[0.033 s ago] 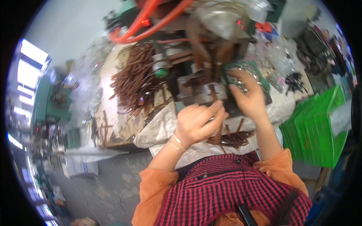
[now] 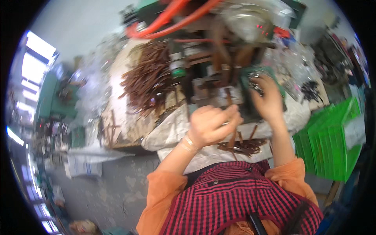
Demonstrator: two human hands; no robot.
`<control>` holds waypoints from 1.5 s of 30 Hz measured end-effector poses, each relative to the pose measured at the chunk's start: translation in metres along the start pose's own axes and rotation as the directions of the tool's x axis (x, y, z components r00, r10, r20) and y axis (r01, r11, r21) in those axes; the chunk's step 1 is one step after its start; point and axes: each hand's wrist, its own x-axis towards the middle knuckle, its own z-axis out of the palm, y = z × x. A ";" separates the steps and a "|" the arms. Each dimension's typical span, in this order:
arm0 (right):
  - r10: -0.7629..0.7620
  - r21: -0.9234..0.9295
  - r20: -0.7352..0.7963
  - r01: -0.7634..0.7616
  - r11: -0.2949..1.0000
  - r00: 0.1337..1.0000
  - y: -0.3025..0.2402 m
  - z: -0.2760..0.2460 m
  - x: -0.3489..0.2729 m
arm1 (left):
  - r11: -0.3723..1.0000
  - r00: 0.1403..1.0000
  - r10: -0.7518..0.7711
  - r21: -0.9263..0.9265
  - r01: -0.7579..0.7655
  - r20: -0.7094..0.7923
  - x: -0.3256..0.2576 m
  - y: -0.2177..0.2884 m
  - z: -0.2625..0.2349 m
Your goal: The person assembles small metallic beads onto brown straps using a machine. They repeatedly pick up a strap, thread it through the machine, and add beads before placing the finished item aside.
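My left hand (image 2: 211, 125) is curled in front of a small bench machine (image 2: 219, 84), fingers pinched together. A thin brown strip (image 2: 233, 139) sticks out below them. My right hand (image 2: 267, 100) reaches further back and to the right, its fingertips closed on small shiny metal parts (image 2: 254, 83) in a green tray (image 2: 274, 74). A little heap of brown strips (image 2: 244, 147) lies on the white cloth (image 2: 168, 129) at the near edge of the bench, just under both hands. The picture is blurred, so the grips are hard to make out.
A big pile of brown strips (image 2: 150, 78) covers the left of the bench. Orange hoses (image 2: 172, 17) loop over the machine at the back. A green plastic crate (image 2: 333, 141) stands to my right, and clear plastic bags (image 2: 94, 90) lie to the left. Grey floor (image 2: 117, 184) is below.
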 end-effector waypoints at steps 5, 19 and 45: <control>0.038 -0.470 0.043 -0.013 0.883 0.998 0.092 0.012 -0.028 | 0.988 0.998 -0.003 -0.154 -0.007 -0.066 -0.013 -0.010 0.016; 0.325 0.048 -0.335 -0.328 0.943 0.884 0.175 0.008 -0.045 | 0.749 0.841 -0.502 0.384 0.539 -0.203 -0.061 -0.036 -0.062; 0.022 0.026 -0.313 -0.015 1.000 0.950 0.102 -0.001 -0.049 | 0.174 0.034 -0.966 -0.548 0.818 -0.256 -0.152 -0.030 -0.061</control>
